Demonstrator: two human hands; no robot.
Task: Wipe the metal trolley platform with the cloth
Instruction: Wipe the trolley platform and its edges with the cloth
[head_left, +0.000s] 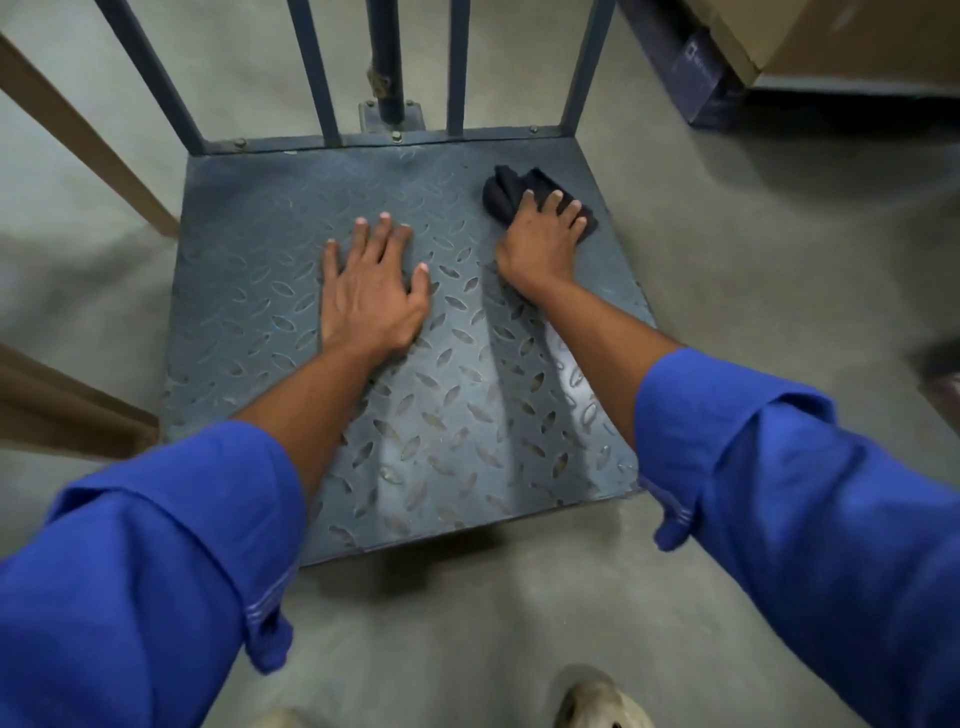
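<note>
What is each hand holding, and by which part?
The right hand presses down on the near part of the dark cloth, fingers spread over it; the left hand lies flat on the platform, holding nothing.

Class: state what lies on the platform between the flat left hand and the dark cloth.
Nothing: in the head view, only bare platform separates the left hand from the cloth.

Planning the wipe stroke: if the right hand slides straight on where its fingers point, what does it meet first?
Likely the blue-grey rear rail of the tread-plate trolley platform, with the dark crumpled cloth under the right hand arriving first.
</note>
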